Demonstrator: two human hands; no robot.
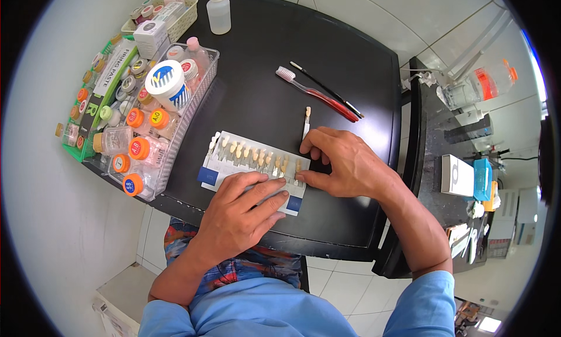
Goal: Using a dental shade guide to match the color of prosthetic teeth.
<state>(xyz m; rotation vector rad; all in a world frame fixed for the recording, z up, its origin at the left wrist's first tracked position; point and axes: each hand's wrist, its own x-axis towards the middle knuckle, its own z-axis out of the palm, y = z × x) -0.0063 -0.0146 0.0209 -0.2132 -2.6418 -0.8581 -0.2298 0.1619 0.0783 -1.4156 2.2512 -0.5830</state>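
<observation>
A white dental shade guide [212, 172] with blue corners lies on the black table, a row of tooth-coloured shade tabs [238, 151] along it. My left hand [248, 207] rests over its near edge, fingers stretched out and fingertips by the tabs. At the guide's right end is my right hand [345, 162], its thumb against the last tab [299, 164]. The curled index finger stays apart from that thumb, and the other fingertips are partly hidden. Just beyond the index finger lies a single shade tab [307, 117], off the guide.
A clear plastic basket [186, 135] of capped jars stands left, with a white tub [168, 87] on top. Behind it is a cream basket [186, 18]. A dropper bottle [218, 14], red toothbrush [315, 94] and thin brush [327, 89] are farther back. A side counter [435, 191] runs right.
</observation>
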